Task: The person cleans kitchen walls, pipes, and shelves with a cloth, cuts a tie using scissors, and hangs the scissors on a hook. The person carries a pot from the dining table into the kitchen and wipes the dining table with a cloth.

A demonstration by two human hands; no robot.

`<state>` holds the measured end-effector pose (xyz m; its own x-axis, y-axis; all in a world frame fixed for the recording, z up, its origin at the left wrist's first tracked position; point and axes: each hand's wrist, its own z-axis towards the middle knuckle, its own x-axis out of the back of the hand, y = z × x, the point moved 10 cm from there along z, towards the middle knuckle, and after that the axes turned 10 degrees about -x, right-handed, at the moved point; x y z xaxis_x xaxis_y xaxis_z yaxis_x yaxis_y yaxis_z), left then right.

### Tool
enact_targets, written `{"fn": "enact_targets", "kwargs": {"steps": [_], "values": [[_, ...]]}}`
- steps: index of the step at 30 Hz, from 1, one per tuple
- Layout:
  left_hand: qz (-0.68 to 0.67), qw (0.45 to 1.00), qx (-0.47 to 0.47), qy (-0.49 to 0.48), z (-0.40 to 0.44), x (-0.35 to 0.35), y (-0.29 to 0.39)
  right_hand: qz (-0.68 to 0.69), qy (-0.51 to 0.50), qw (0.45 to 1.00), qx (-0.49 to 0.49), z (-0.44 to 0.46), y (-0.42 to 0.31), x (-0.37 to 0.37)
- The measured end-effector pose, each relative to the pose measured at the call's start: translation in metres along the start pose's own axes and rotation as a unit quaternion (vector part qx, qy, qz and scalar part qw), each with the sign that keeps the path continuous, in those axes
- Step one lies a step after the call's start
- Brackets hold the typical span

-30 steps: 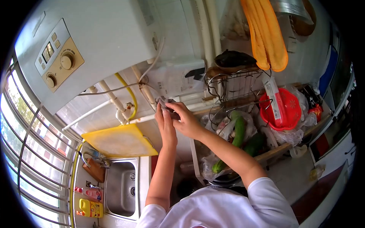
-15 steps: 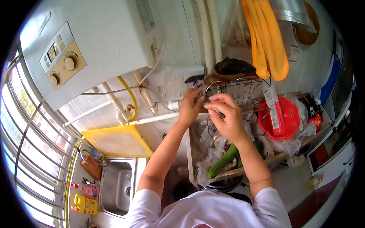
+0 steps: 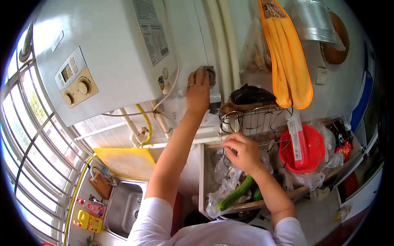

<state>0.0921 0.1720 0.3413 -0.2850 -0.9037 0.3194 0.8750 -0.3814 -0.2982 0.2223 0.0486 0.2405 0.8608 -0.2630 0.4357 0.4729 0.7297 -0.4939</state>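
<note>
**Grey Cloth at Wall: Position and Surroundings**

The grey cloth (image 3: 211, 75) was located against the wall, under the fingers of the left hand (image 3: 198, 89). The left hand grasped the cloth. Two vertical pipes (image 3: 221, 49) ran just to the right of the cloth; the heater unit (image 3: 111, 61) projected from the wall to the left, its cable (image 3: 178, 61) hanging between unit and hand.

The right hand (image 3: 243, 152) was positioned lower, near the wire rack (image 3: 257, 125), fingers curled; whether it gripped anything could not be determined. A dark item (image 3: 251, 95) lay above the rack, beside the hanging orange cloth (image 3: 289, 65).

Below, a wooden-edged container (image 3: 202, 176) held plastic bags, a long green vegetable (image 3: 236, 194) and a red basket (image 3: 311, 147). A yellow board (image 3: 123, 162) stood behind the sink (image 3: 126, 205).
</note>
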Motion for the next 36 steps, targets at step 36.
{"fn": "enact_targets", "kwargs": {"steps": [36], "values": [[0.192,0.971,0.140,0.024,0.260,0.050,-0.094,-0.335,0.144,0.897,0.250,0.245,-0.027,0.137]]}}
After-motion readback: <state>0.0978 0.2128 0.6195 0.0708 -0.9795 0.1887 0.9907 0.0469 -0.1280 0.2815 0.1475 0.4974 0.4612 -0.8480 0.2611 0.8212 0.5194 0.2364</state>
